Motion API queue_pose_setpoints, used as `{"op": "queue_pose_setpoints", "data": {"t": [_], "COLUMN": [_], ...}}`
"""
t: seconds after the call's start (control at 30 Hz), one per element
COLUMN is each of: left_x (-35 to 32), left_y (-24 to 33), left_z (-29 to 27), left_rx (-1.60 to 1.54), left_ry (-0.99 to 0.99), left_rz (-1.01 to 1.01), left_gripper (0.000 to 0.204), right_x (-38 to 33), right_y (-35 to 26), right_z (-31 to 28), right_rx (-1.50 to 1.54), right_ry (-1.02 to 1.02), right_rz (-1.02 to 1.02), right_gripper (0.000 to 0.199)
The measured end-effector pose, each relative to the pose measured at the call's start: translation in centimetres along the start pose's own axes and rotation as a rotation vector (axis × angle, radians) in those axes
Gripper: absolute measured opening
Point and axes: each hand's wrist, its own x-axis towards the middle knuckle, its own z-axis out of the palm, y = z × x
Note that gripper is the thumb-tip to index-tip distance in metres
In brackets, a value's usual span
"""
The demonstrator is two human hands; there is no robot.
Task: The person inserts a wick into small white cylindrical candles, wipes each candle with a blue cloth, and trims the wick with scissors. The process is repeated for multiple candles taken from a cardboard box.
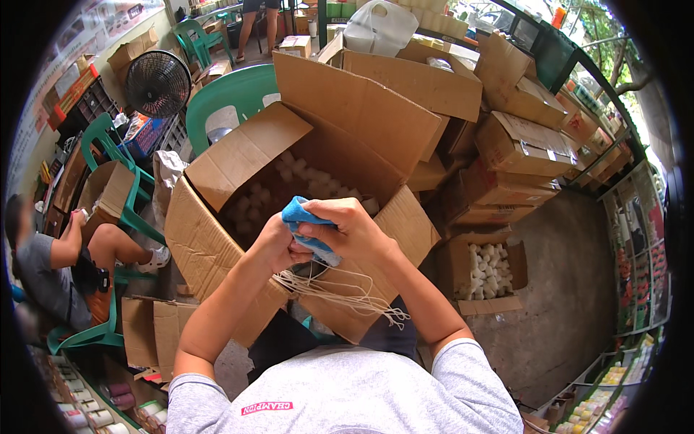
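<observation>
Both my hands meet over a large open cardboard box [210,249], gripping a bunched blue cloth [296,212]. My left hand [273,242] has its fingers curled around the cloth's lower left side. From the right, my right hand [348,223] presses the cloth between thumb and fingers. Whether something is wrapped inside the cloth is hidden. A bundle of thin whitish strings [354,289] lies over the near flaps, just below my hands. Inside the box are many small white rounded pieces [307,177], partly covered by the flaps and my hands.
A smaller box of white pieces [490,271] sits on the floor at right. Stacked cartons [520,148] rise behind it. Green chairs [228,94] and a black fan [157,83] stand at far left. Another person [54,267] sits at left; shelves line the right edge.
</observation>
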Motion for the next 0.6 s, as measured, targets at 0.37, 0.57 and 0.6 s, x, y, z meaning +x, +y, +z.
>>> {"op": "queue_pose_setpoints", "data": {"t": [0.37,0.57,0.6], "left_x": [2.0,4.0,4.1], "left_y": [2.3,-3.9,-4.1], "left_z": [1.0,4.5,3.8], "left_rx": [-0.224,0.258,0.345], "left_ry": [-0.169,0.276,0.289], "left_rz": [0.426,0.747,0.779], "left_gripper": [0.034,0.017,0.015], "right_x": [-2.4,0.0,0.2], "right_y": [1.8,1.7,1.5], "right_z": [0.7,3.0,2.7], "right_rx": [0.819,0.166,0.144], "right_ry": [0.709,0.655,0.625], "right_rz": [0.293,0.235,0.261], "right_gripper": [0.021,0.042,0.041]}}
